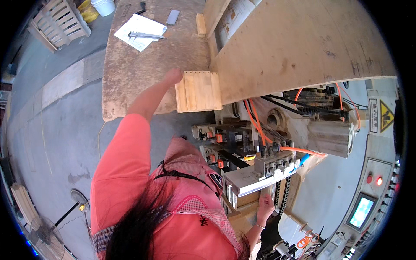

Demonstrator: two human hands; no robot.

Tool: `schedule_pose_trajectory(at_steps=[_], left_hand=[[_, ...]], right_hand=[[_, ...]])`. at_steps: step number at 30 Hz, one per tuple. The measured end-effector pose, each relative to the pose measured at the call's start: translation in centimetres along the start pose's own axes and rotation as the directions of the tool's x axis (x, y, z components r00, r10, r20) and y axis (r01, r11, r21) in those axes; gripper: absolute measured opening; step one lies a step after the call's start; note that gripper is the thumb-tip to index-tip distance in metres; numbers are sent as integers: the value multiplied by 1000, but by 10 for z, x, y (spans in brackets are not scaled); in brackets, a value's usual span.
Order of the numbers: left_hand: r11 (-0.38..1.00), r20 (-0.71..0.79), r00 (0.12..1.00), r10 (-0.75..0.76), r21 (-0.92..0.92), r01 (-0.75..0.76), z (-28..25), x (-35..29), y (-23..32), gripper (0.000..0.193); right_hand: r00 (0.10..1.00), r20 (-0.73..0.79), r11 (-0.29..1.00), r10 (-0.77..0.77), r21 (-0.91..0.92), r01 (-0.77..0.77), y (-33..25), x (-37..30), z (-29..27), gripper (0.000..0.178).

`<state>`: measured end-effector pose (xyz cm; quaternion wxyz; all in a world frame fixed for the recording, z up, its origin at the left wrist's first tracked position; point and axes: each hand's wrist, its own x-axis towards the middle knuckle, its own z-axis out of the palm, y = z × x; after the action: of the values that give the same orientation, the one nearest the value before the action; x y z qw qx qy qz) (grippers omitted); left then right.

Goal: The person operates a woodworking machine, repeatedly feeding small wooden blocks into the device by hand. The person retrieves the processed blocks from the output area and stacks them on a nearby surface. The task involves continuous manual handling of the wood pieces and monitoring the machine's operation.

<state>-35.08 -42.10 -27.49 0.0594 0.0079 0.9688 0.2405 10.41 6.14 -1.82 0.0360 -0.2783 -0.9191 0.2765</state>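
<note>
My left hand (174, 76) is closed at the upper left corner of a row of light wooden boards (200, 92), touching their edge. What its fingers hold, if anything, is hidden. The boards lie side by side at the table's near right corner, with small dark notches along their far edge. Low on the right, my right hand (265, 210) has curled fingers beside the machine, next to a dark chain (284, 197) and wooden pieces (249, 200) under a metal housing (255, 180). Whatever it grips there cannot be made out.
The brown worktable (143, 82) carries a paper sheet (141, 31), a caliper (146, 35) and a small grey block (172, 17). A large wooden panel (299, 47) rises at the right. Orange hoses (255, 119), a lit control screen (362, 211) and a floor fan (45, 236) stand around me.
</note>
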Motion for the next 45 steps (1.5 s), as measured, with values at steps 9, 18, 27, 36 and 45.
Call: schedule_pose_trajectory(at_steps=[9, 18, 27, 36, 45], left_hand=[[983, 173, 980, 98, 140, -123, -20, -3, 18, 28], [977, 93, 988, 125, 159, -139, -11, -6, 10, 29], [996, 180, 982, 54, 54, -64, -12, -129, 8, 40], [999, 217, 976, -18, -37, 27, 32, -165, 30, 42], [996, 196, 979, -59, 70, 46, 33, -153, 24, 33]], right_hand=[[1000, -10, 1000, 15, -24, -15, 25, -17, 5, 16], [999, -16, 999, 49, -3, -49, 20, -15, 0, 19], [995, -77, 997, 57, -53, -61, 18, -24, -4, 12], [998, -66, 999, 19, -29, -20, 23, -17, 4, 11], [976, -128, 983, 175, -36, -181, 45, -59, 9, 14]])
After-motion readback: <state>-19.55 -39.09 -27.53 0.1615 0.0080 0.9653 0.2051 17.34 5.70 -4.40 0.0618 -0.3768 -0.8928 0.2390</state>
